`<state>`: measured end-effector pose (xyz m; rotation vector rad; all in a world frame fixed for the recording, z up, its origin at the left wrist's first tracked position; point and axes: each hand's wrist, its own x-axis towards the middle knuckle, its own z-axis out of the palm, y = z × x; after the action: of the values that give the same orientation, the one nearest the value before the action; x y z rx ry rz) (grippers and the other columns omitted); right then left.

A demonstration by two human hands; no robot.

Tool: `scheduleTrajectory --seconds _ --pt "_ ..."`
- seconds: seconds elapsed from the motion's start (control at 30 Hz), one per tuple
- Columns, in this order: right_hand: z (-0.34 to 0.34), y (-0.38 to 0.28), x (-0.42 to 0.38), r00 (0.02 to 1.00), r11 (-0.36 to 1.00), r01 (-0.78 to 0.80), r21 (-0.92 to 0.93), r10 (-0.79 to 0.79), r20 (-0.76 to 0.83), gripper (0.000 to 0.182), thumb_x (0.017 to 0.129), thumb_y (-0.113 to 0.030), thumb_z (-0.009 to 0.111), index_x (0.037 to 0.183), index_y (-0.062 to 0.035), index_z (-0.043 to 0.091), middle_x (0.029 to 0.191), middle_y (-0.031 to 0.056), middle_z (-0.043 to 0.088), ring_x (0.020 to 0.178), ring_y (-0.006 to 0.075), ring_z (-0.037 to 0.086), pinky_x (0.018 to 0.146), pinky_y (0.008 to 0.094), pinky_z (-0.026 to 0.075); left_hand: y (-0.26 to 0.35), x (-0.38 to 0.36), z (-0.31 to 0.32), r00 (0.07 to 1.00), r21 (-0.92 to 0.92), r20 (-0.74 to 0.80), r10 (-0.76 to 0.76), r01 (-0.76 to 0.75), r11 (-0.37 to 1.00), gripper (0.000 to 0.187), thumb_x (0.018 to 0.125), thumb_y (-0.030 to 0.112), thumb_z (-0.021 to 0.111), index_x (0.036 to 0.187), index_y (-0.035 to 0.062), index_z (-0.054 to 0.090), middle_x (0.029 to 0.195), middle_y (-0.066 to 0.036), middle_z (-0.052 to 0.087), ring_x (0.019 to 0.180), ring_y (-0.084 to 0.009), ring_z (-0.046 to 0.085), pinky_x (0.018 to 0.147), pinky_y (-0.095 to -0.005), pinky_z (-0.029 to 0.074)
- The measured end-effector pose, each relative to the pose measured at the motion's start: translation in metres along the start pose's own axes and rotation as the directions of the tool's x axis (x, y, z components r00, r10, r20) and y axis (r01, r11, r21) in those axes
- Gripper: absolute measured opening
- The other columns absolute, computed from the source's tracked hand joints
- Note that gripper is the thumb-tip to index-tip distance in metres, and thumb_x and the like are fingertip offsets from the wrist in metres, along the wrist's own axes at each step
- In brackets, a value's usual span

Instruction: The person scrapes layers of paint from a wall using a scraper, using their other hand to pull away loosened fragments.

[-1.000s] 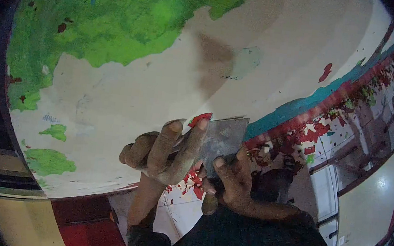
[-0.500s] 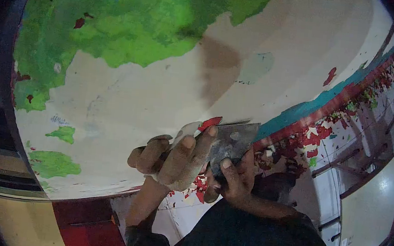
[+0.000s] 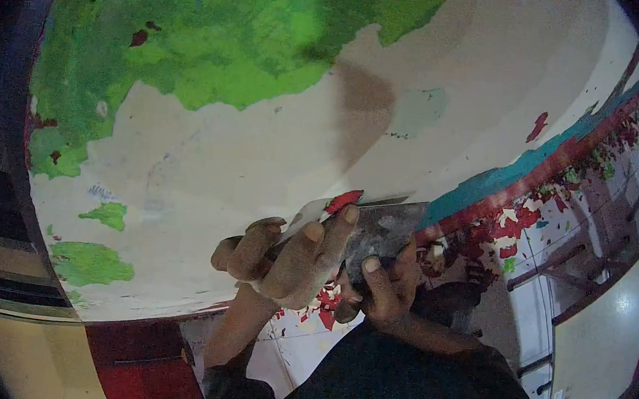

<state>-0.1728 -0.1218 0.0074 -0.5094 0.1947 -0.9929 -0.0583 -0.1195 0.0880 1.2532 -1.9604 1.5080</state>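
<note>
My right hand [image 3: 391, 291] grips a paint scraper [image 3: 387, 233] with a wide grey metal blade, its thumb lying on the blade's face. The blade's upper edge is close against a curved, pale painted wall [image 3: 263, 148]. Beside it, my left hand [image 3: 282, 265] has bent fingers, with the index fingertip at the blade's left edge. I cannot tell what those fingers close on; the left thumb is hidden. A red paint flake [image 3: 345, 200] shows just above that fingertip.
Green paint [image 3: 227, 44] covers the wall's upper left, with ragged edges. A teal band [image 3: 491, 177] runs along its lower right. Red paint chips [image 3: 509, 225] litter the tiled floor. A pale tabletop [image 3: 603, 327] stands at right, and a dark red panel [image 3: 133, 374] at lower left.
The wall and both hands sit slightly farther right in view. The scraper stays in my right hand, and both hands keep almost the same pose.
</note>
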Motion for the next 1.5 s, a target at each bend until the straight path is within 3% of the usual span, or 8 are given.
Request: scheduleTrajectory --seconds 0.13,0.4,0.47,0.53,0.73,0.87,1.27,1.5 --pt "0.001 0.0 -0.001 1.0 1.0 -0.016 0.009 0.016 -0.021 0.049 0.084 -0.01 0.043 0.124 -0.0094 0.014 0.088 0.0151 0.048 0.05 0.0144 0.047 0.037 0.0233 0.035 -0.003 0.008 -0.006 0.99 -0.03 0.11 0.088 -0.086 0.996 0.026 0.064 0.01 0.07 0.088 0.0199 0.067 0.099 -0.001 0.039 0.079 -0.0232 0.037 0.056 -0.0256 0.032" --pt "-0.002 0.0 0.003 1.0 0.999 0.022 0.049 -0.022 0.001 0.04 0.085 -0.012 0.045 0.116 -0.0065 0.022 0.089 0.0155 0.05 0.06 0.0124 0.05 0.042 0.0212 0.039 -0.002 0.004 0.001 1.0 -0.017 -0.003 0.031 -0.031 0.999 0.02 0.068 0.028 0.068 0.087 0.0221 0.067 0.098 0.006 0.047 0.077 -0.0186 0.041 0.059 -0.028 0.027" --pt "0.0 -0.001 0.003 1.0 0.999 0.013 0.039 -0.012 -0.022 0.039 0.085 -0.012 0.044 0.116 -0.0064 0.022 0.087 0.0147 0.051 0.058 0.012 0.05 0.042 0.0209 0.039 -0.002 0.006 -0.002 0.999 -0.032 0.046 0.027 -0.026 0.999 0.022 0.068 0.026 0.067 0.089 0.0202 0.066 0.097 0.005 0.048 0.078 -0.0184 0.042 0.06 -0.0284 0.028" --pt "0.005 -0.007 0.001 0.994 1.0 -0.029 0.007 0.03 -0.101 0.038 0.086 -0.012 0.043 0.116 -0.0068 0.022 0.082 0.0131 0.053 0.054 0.0106 0.048 0.042 0.0204 0.039 -0.005 0.01 -0.016 0.972 -0.069 0.222 0.076 -0.062 0.996 0.022 0.068 0.011 0.066 0.09 0.0148 0.062 0.096 -0.003 0.044 0.082 -0.0232 0.041 0.06 -0.0274 0.033" --pt "-0.012 -0.008 -0.007 0.963 0.956 -0.268 -0.116 0.269 -0.007 0.043 0.087 -0.015 0.041 0.123 -0.0095 0.019 0.087 0.0172 0.055 0.062 0.0147 0.053 0.041 0.0222 0.039 -0.004 0.0 -0.01 0.995 -0.202 0.073 -0.07 0.084 0.976 0.028 0.069 0.005 0.06 0.097 0.0093 0.057 0.101 -0.008 0.046 0.086 -0.0236 0.041 0.067 -0.0295 0.038" --pt "-0.005 -0.012 -0.005 0.973 0.973 -0.231 -0.007 0.231 0.001 0.039 0.087 -0.016 0.042 0.121 -0.0104 0.023 0.088 0.0174 0.055 0.063 0.0148 0.053 0.042 0.0219 0.039 -0.007 0.007 -0.001 0.997 -0.115 -0.047 -0.056 0.05 0.992 0.014 0.077 0.027 0.06 0.083 0.0163 0.067 0.095 0.001 0.052 0.063 -0.0123 0.04 0.044 -0.0198 0.026" --pt "0.002 -0.021 -0.008 0.972 0.969 -0.236 0.072 0.236 0.009 0.037 0.087 -0.014 0.043 0.119 -0.0108 0.025 0.091 0.0151 0.051 0.069 0.0155 0.053 0.041 0.0221 0.037 -0.009 0.002 0.003 0.998 0.043 -0.041 0.046 -0.044 0.998 0.015 0.081 0.022 0.053 0.087 0.0212 0.067 0.103 0.001 0.052 0.058 -0.0102 0.038 0.043 -0.0206 0.022" --pt "0.008 -0.024 -0.01 0.952 0.941 -0.3 0.159 0.306 -0.012 0.037 0.086 -0.015 0.047 0.117 -0.0122 0.027 0.09 0.0138 0.051 0.066 0.0164 0.053 0.04 0.0231 0.038 -0.006 0.001 0.001 0.999 0.021 -0.041 0.01 -0.009 1.0 0.013 0.077 0.021 0.057 0.086 0.0222 0.067 0.105 0.0 0.053 0.072 -0.0135 0.04 0.051 -0.0209 0.026"
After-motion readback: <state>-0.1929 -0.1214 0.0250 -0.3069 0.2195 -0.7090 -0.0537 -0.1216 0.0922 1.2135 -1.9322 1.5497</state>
